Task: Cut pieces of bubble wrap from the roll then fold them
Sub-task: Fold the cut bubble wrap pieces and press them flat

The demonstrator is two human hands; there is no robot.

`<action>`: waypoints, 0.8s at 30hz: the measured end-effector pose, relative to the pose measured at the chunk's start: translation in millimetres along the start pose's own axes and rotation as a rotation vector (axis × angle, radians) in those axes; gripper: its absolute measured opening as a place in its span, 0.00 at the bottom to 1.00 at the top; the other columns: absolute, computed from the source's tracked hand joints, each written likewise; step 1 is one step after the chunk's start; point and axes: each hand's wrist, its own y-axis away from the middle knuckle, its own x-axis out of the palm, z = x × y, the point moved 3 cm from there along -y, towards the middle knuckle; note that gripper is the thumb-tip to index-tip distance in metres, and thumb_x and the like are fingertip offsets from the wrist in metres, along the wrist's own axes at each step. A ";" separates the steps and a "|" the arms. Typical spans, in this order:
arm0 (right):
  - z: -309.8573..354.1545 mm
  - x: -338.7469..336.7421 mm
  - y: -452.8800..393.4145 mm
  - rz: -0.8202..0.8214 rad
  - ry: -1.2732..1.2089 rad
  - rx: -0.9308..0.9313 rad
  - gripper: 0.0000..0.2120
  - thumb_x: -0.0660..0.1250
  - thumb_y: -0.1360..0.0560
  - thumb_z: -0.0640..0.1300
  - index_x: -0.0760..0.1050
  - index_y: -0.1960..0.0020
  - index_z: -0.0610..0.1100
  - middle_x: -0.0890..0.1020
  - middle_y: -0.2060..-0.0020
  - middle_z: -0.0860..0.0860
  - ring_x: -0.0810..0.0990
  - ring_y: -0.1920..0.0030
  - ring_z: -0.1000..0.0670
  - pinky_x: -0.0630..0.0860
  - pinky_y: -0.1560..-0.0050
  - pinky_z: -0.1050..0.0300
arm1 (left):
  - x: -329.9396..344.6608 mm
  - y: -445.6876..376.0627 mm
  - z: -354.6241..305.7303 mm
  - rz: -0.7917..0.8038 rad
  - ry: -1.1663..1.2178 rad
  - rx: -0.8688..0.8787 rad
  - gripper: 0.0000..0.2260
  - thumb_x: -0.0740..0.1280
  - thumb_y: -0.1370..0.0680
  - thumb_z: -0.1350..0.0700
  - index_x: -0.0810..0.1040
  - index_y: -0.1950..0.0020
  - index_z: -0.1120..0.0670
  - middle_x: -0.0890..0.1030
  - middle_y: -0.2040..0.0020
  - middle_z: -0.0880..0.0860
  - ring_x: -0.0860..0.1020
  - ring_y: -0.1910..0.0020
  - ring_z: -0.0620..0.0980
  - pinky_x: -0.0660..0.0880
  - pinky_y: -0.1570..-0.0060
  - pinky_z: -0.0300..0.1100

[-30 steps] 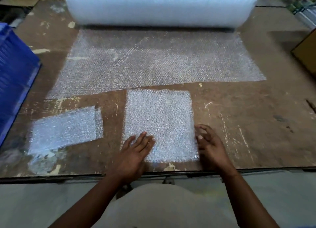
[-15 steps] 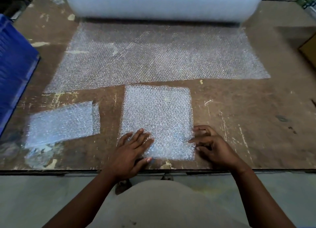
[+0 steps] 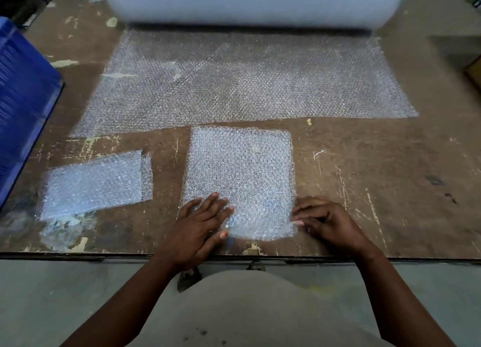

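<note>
Lifted near edge of cut piece (image 3: 240, 174), seemingly pinched between hands (image 3: 263, 224).

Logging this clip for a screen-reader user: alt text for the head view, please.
A person's left hand presses flat on a cut square of bubble wrap while the right hand pinches its near right corner, on a worn wooden table. A smaller folded piece lies to the left, the big roll with its unrolled sheet behind, a blue crate at far left.
</note>
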 end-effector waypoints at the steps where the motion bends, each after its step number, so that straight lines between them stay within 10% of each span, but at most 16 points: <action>1: 1.0 0.1 -0.5 0.009 0.012 -0.015 0.06 0.77 0.23 0.44 0.90 0.47 0.50 0.87 0.47 0.59 0.84 0.42 0.52 0.75 0.37 0.53 | -0.6 -0.1 -0.5 0.000 0.000 0.000 0.27 0.50 0.12 0.40 0.63 0.14 0.47 0.60 0.14 0.47 0.51 0.13 0.48 0.54 0.19 0.60; 10: 1.1 2.1 -5.7 0.008 0.023 -0.002 0.04 0.75 0.21 0.44 0.89 0.50 0.50 0.88 0.55 0.58 0.81 0.49 0.57 0.72 0.44 0.63 | -4.7 -8.0 -14.3 -0.062 -0.158 -0.057 0.31 0.53 0.18 0.26 0.78 0.25 0.42 0.76 0.22 0.49 0.66 0.17 0.54 0.58 0.25 0.68; 15: 3.9 7.2 -10.0 -0.076 0.045 0.037 0.07 0.68 0.17 0.48 0.82 0.52 0.49 0.83 0.55 0.56 0.80 0.49 0.52 0.75 0.45 0.50 | -7.6 -17.1 -18.1 -0.098 -0.174 -0.101 0.30 0.59 0.21 0.24 0.84 0.32 0.42 0.80 0.27 0.45 0.72 0.22 0.53 0.62 0.28 0.68; 20: 8.3 17.3 -13.8 -0.296 -0.119 0.157 0.09 0.64 0.14 0.40 0.76 0.53 0.48 0.79 0.61 0.55 0.78 0.57 0.53 0.75 0.52 0.51 | -8.2 -18.2 -4.3 -0.100 -0.073 -0.081 0.25 0.64 0.18 0.37 0.82 0.29 0.50 0.81 0.28 0.49 0.76 0.24 0.51 0.77 0.36 0.60; 24: 15.3 22.5 -19.0 -0.327 -0.140 0.149 0.08 0.63 0.13 0.42 0.76 0.50 0.47 0.80 0.59 0.54 0.78 0.56 0.54 0.75 0.50 0.49 | -21.2 -21.2 4.2 -0.192 0.032 -0.072 0.20 0.65 0.21 0.51 0.83 0.33 0.58 0.84 0.34 0.54 0.87 0.51 0.59 0.85 0.57 0.55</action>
